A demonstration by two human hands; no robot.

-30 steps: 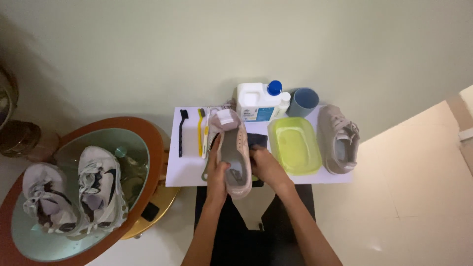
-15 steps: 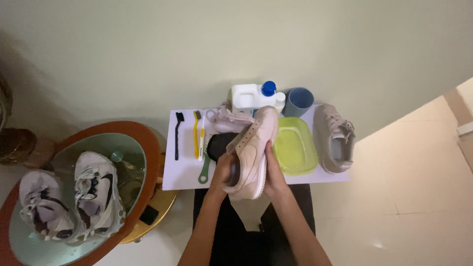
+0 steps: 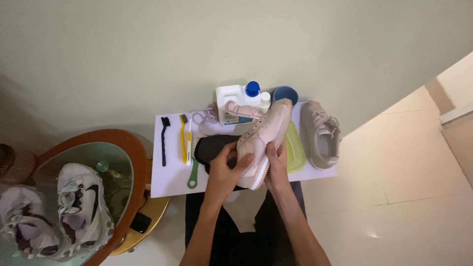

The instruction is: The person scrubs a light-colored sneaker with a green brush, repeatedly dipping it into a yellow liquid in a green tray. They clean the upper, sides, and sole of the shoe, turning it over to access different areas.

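Observation:
Both hands hold a pale pink sneaker (image 3: 263,133) tilted up above the small white table (image 3: 172,180). My left hand (image 3: 224,170) grips its heel side, fingers wrapped over the edge. My right hand (image 3: 277,165) supports the sole from the right. Under the shoe lies a dark cloth or insole (image 3: 214,148). A yellow-green basin (image 3: 294,150) sits just right of the shoe, partly hidden by it.
A black brush (image 3: 163,140), a yellow toothbrush (image 3: 183,138), a white one and a green-handled brush (image 3: 193,175) lie on the table's left. A white jug (image 3: 234,98), blue cup (image 3: 285,92) and grey sneaker (image 3: 320,133) stand behind and right. Two white sneakers (image 3: 81,207) rest on a round glass table.
The pink sneaker has been lifted off the table and turned onto its side, toe pointing up and away. Both hands shifted along it; the dark piece below is now uncovered.

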